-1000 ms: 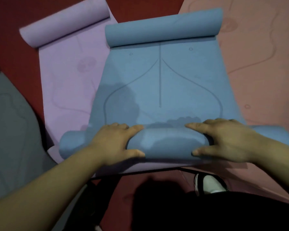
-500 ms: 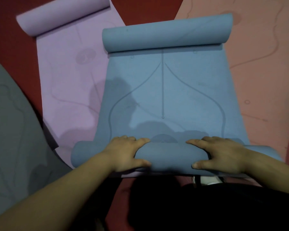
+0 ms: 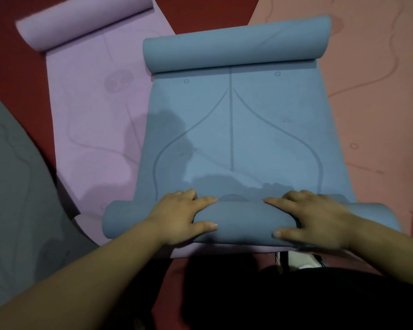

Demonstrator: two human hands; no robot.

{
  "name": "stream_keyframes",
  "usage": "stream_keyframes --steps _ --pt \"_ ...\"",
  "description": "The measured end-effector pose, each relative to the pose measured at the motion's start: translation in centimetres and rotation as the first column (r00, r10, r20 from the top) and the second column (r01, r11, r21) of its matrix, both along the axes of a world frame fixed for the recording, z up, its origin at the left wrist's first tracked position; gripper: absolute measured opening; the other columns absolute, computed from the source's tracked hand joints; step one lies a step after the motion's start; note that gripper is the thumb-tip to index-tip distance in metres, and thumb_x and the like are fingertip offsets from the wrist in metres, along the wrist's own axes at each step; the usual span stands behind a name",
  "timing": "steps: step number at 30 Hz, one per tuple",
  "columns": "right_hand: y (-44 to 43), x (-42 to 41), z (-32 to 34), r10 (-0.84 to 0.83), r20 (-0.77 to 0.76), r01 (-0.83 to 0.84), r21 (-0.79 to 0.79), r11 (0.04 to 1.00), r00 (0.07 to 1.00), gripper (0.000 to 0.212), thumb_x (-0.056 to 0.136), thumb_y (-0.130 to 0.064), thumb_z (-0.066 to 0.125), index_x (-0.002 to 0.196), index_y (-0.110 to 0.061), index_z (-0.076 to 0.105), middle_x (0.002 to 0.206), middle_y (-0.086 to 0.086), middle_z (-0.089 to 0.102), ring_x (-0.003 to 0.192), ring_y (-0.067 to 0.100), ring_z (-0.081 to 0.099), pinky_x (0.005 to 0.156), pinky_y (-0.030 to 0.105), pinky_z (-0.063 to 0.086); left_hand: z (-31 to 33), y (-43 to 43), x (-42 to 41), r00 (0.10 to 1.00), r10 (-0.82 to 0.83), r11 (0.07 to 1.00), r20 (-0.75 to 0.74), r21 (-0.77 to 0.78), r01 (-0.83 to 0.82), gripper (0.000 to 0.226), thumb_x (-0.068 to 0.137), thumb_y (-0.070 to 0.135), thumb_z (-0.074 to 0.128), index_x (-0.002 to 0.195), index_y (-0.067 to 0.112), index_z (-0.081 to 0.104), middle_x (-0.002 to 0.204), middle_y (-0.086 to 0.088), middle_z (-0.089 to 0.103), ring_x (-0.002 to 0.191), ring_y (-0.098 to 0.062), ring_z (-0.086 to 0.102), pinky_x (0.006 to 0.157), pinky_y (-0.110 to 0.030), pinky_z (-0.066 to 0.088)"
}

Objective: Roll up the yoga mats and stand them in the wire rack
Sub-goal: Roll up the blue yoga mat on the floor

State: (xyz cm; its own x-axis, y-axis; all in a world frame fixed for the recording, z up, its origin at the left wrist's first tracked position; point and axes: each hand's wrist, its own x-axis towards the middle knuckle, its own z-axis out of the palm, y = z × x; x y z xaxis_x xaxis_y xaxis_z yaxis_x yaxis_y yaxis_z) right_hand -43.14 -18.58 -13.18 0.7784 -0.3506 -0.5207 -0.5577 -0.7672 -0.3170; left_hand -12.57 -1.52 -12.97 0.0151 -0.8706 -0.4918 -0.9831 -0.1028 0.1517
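From the head view, the blue mat point(image 3: 236, 129) lies on the floor with its near end rolled up. The left hand point(image 3: 177, 215) and right hand point(image 3: 312, 217) each cup that roll, fingers bent over its top and thumbs against its near side. A flat stretch runs ahead to the curled far end, and the mat's side edges overlap a purple mat point(image 3: 93, 103) and a pink mat point(image 3: 372, 103).

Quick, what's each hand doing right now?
Left hand: curled over the near roll of the blue mat, holding it.
Right hand: the same, gripping that roll.
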Motion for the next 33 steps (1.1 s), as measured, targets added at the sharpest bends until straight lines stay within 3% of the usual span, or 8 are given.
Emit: stream_keyframes --steps 3,8,11,14,20,24,29,33 --pt "0.4 -0.3 -0.5 0.021 0.008 -0.021 -0.031 0.999 1.000 0.094 0.071 -0.100 0.024 0.152 -0.059 -0.001 0.133 -0.017 0.042 0.121 0.011 0.047 0.103 0.033 0.040 -0.2 -0.4 0.3 1.000 -0.007 0.999 -0.015 0.034 0.007 0.088 0.074 0.092 0.016 0.151 0.051 0.028 0.114 0.005 0.050 0.108 -0.024 0.055 0.095 -0.038 0.042" --pt "-1.6 0.5 -1.1 -0.037 -0.040 0.042 0.130 0.991 0.999 0.095 0.064 -0.100 0.031 0.149 -0.062 0.009 0.130 -0.017 0.046 0.126 0.009 0.046 0.105 0.029 0.038 0.3 -0.6 -0.8 0.997 0.039 0.999 0.066 0.025 -0.041 0.092 0.072 0.088 0.004 0.154 0.049 0.020 0.129 0.004 0.048 0.122 -0.023 0.047 0.105 -0.043 0.033" --pt "-2.2 0.9 -1.6 -0.047 -0.059 0.058 0.193 0.979 0.997 0.096 0.063 -0.100 0.034 0.149 -0.063 0.012 0.130 -0.018 0.047 0.128 0.008 0.046 0.107 0.030 0.037 0.1 0.4 -1.7 0.995 0.034 0.999 0.097 0.015 -0.036 0.093 0.074 0.091 0.011 0.156 0.047 0.010 0.138 0.005 0.040 0.127 -0.023 0.039 0.109 -0.043 0.028" --pt "-2.1 1.0 -1.8 -0.049 -0.060 0.057 0.144 0.988 0.997 0.097 0.064 -0.101 0.030 0.150 -0.060 0.013 0.132 -0.017 0.047 0.129 0.009 0.046 0.107 0.032 0.038 -0.2 0.3 -1.8 0.994 0.063 0.997 0.086 0.035 -0.066 0.097 0.070 0.094 0.017 0.155 0.048 0.011 0.135 0.007 0.042 0.124 -0.023 0.040 0.108 -0.042 0.028" --pt "0.0 0.3 -1.6 -0.007 0.036 0.012 -0.141 0.990 0.999 0.094 0.073 -0.097 0.023 0.155 -0.053 0.010 0.134 -0.016 0.044 0.122 0.012 0.045 0.101 0.033 0.039 -0.8 -1.6 -0.7 0.996 0.076 0.990 0.037 0.116 -0.079 0.098 0.064 0.094 0.015 0.152 0.051 0.016 0.130 0.006 0.046 0.120 -0.024 0.044 0.106 -0.044 0.034" --pt "-0.8 0.5 -2.0 -0.030 0.005 0.030 -0.085 0.996 1.000 0.096 0.070 -0.099 0.028 0.153 -0.055 0.011 0.131 -0.015 0.045 0.120 0.013 0.046 0.100 0.034 0.041 -0.9 -1.9 -0.9 0.995 0.079 0.989 0.054 0.123 -0.085 0.101 0.064 0.094 0.011 0.154 0.049 0.015 0.132 0.004 0.044 0.124 -0.025 0.043 0.107 -0.044 0.031" --pt "-2.0 0.8 -2.5 -0.042 -0.014 0.042 -0.009 0.999 0.999 0.100 0.063 -0.102 0.024 0.152 -0.056 0.015 0.130 -0.014 0.048 0.124 0.013 0.047 0.102 0.036 0.042 -1.0 0.1 -2.4 0.979 0.086 0.994 0.186 0.046 -0.096 0.096 0.071 0.091 0.008 0.156 0.048 0.001 0.146 -0.006 0.031 0.135 -0.029 0.030 0.116 -0.055 0.019" --pt "-1.9 1.1 -2.5 -0.041 -0.004 0.041 -0.061 0.997 0.999 0.100 0.065 -0.101 0.021 0.153 -0.053 0.017 0.132 -0.012 0.048 0.124 0.015 0.047 0.102 0.037 0.042 -1.4 -0.1 -2.0 0.981 0.097 0.993 0.170 0.049 -0.107 0.098 0.069 0.093 0.012 0.155 0.049 0.002 0.145 -0.003 0.034 0.133 -0.028 0.032 0.115 -0.052 0.021"
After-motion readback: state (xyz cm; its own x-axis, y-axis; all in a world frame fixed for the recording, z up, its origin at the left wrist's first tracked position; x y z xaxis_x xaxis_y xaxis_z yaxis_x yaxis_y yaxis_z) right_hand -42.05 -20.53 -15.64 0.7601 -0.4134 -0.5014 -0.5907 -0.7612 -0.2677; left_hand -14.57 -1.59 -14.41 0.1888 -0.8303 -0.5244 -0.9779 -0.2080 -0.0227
